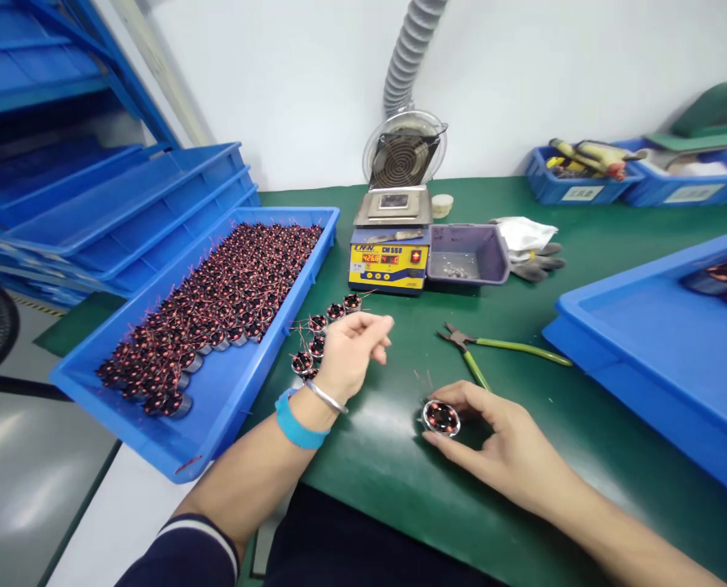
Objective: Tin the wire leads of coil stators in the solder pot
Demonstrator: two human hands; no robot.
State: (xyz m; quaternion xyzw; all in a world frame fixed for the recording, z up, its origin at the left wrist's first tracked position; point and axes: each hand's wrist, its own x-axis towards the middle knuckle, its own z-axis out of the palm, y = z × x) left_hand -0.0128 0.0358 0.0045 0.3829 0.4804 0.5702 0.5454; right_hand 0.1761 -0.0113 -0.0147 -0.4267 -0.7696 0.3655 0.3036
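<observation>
My right hand [498, 444] rests on the green mat and grips one small round motor coil [441, 417] wound with copper wire, between thumb and fingers. My left hand [351, 352] hovers just above the mat with fingers loosely curled and apart, holding nothing that I can see. It is right beside a short row of several loose coils [327, 330] on the mat. A blue wristband and a metal bangle sit on my left wrist.
A blue tray [217, 408] full of coils lies at left, with stacked blue trays behind. A yellow solder pot [389, 265], fan, grey scrap bin [467, 254] and gloves stand at the back. Green-handled cutters [491, 349] lie mid-mat. Another blue tray [663, 359] is at right.
</observation>
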